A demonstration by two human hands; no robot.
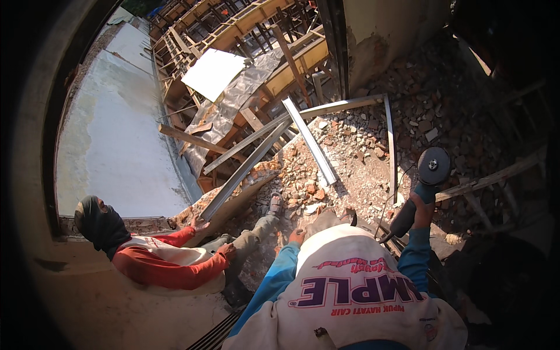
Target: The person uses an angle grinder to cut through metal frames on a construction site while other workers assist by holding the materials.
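Observation:
My right hand (421, 211) grips an angle grinder (415, 204) by its dark body. The grinder points away from me, its round grey disc (434, 165) uppermost over the rubble; a cable runs off its rear end. My left hand (297, 235) rests by my bent knee, fingers seemingly curled, and I see nothing in it. Ahead of me lies a light metal channel (310, 140) on the broken masonry. To its left, a longer metal channel (245, 169) slants down to the hand (199, 223) of a co-worker seated at my left.
The co-worker (169, 256) in red sleeves sits close beside the wall. Brick rubble (350, 151) covers the floor. A bent metal strip (391, 146) stretches across it. Beyond the opening are a timber frame (245, 26), a white panel (214, 73) and a pale slab (116, 134).

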